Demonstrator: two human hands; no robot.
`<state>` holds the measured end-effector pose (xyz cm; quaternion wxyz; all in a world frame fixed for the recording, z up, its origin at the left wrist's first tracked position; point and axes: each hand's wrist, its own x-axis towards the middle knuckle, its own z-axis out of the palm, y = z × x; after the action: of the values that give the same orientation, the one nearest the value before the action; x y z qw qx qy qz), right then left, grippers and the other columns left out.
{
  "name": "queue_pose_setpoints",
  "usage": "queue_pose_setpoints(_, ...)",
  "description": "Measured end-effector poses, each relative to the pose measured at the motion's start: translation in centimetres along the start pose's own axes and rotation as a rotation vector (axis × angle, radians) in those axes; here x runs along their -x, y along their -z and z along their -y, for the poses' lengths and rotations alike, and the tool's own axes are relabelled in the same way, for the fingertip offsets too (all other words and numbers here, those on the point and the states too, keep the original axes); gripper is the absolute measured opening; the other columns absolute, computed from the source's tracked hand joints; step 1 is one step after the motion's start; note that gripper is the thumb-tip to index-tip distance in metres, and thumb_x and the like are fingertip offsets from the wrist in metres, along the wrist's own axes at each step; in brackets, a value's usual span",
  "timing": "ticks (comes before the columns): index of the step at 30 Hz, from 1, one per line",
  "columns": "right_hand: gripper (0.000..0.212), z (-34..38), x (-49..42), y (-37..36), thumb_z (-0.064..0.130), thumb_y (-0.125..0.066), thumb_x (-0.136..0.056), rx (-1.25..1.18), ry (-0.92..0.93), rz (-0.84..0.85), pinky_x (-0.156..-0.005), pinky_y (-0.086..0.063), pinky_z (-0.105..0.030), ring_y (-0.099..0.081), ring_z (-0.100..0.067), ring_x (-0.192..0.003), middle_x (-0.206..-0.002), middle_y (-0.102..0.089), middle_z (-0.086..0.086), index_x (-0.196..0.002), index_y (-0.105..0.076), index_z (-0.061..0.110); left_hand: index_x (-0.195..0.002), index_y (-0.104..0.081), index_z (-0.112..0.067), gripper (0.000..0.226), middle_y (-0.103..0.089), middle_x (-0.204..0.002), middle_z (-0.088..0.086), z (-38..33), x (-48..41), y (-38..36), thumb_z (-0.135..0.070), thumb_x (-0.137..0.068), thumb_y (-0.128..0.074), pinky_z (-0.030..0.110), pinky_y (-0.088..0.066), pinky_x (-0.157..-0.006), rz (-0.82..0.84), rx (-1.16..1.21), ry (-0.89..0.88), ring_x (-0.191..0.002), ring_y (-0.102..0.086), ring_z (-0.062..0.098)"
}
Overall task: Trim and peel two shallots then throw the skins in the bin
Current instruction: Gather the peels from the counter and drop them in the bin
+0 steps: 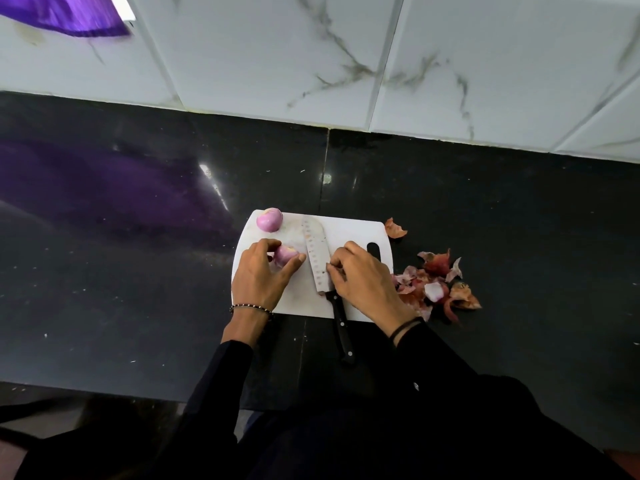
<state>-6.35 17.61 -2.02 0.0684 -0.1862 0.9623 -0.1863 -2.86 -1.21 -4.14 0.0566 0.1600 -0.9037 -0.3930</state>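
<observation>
One black counter is carrying one white cutting board near its front edge, one knife lying across the board. Two shallots are appearing peeled: one is sitting at the board's far left corner, the other is being gripped by the curled left hand. The right hand, half closed, is pressing fingertips beside the blade, apparently holding nothing. One heap of skins is waiting off the board's right edge, binning judged outstanding; no bin is showing.

Lighting: dim, even. Glare streaks lay on the glossy black counter. Purple cloth was motion-blurred. Wide-angle bending showed at edges.
</observation>
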Motion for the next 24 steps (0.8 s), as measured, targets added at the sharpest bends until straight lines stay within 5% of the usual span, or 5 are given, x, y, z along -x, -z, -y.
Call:
queue_pose_setpoints(8,0.009,-2.9,0.0,1.2,0.011,-0.064,-0.095,-0.155,-0.142,-0.147,-0.075,-0.059,-0.036,-0.067,-0.018,-0.088,-0.098,-0.071,-0.004,-0.104,-0.066,0.011,-0.117,-0.058,-0.02,0.049,-0.063,-0.116,-0.003,-0.5,0.3,0.2,-0.052,-0.082,-0.07,0.039,-0.053,-0.083,-0.029,-0.029,-0.034,-0.103,-0.058,0.017)
queue_pose_setpoints(15,0.025,-3.2,-1.5,-0.5,0.0,-0.056,-0.096,0.003,0.053,-0.071,-0.095,-0.051,-0.031,-0.056,-0.02,-0.113,-0.117,-0.065,-0.006,-0.117,-0.069,0.005,-0.115,-0.061,-0.018,0.044,-0.064,-0.113,0.0,-0.9,0.4,0.2,-0.044,-0.082,-0.073,0.036,-0.049,-0.083,-0.075,-0.078,-0.145,-0.102,-0.056,0.019)
queue_pose_setpoints(21,0.019,-3.1,-1.1,-1.1,0.003,-0.062,-0.094,0.087,0.107,-0.059,-0.082,-0.054,-0.032,-0.056,-0.022,-0.105,-0.111,-0.06,-0.006,-0.112,-0.068,0.008,-0.096,-0.07,-0.019,0.018,-0.069,-0.096,-0.006,-1.5,1.2,0.8,-0.028,-0.082,-0.076,0.03,-0.042,-0.076,-0.26,-0.179,-0.42,-0.095,-0.054,0.018)
queue_pose_setpoints(24,0.019,-2.8,-0.5,-0.9,0.006,-0.06,-0.096,0.105,0.075,-0.019,-0.082,-0.055,-0.032,-0.053,-0.021,-0.107,-0.113,-0.057,-0.004,-0.114,-0.066,0.01,-0.087,-0.071,-0.023,0.007,-0.065,-0.08,-0.013,-2.2,1.9,0.8,-0.023,-0.082,-0.075,0.024,-0.045,-0.06,-0.189,-0.164,-0.509,-0.082,-0.053,0.009)
